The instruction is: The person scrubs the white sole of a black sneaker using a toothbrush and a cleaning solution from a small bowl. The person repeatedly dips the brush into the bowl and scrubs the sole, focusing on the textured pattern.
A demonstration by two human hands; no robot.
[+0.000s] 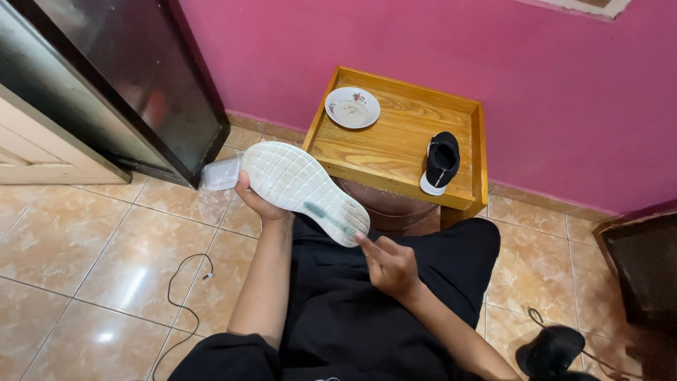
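Clearly light and a little flexible, the shoe (303,182) is held sole-up over the lap, the left hand (257,201) grasping it at mid-length from beneath, while the right hand (389,264) pinches a greenish toothbrush (330,219) laid on the ribbed, likely grippy sole. Near beyond stand a wooden tray table (384,144) with a saucer (352,107) and a black shoe (441,162); a clear plastic container (220,173) and a cable (185,286) lie on the floor, nothing crowding either hand.

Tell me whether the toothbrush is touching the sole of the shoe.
Touching. The head view shows the toothbrush, held in the right hand, lying across the white sole of the shoe with no gap, while the left hand holds the shoe from behind.
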